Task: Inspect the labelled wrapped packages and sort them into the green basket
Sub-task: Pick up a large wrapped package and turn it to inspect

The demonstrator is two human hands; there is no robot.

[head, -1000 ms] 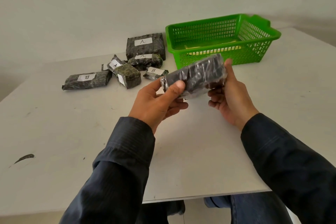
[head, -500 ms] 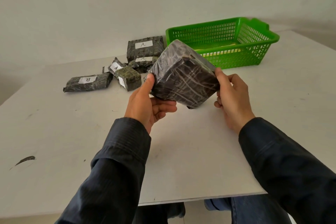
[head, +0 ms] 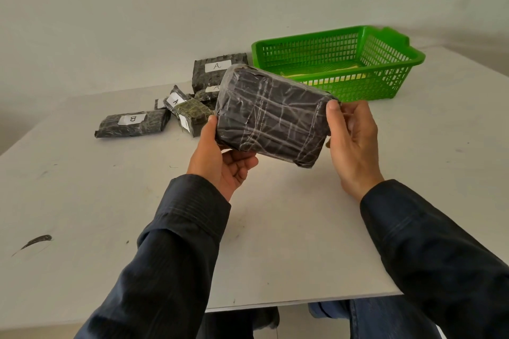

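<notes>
Above the middle of the white counter you hold one dark wrapped package clear of the surface, tilted, with no label on the face turned toward you. Your left hand cups its left end, thumb pressed up against the side and fingers curled loosely beneath. Your right hand grips the right end, thumb on the near corner, fingers half closed behind it.

Far left on the counter lies a cluster of about six more wrapped packages: one long package marked B lying flat apart at the left, a large package marked A at the back, a small one marked A, a greenish block, and others partly hidden behind what you hold.

One green basket stands at the far right, something yellow lying inside.
</notes>
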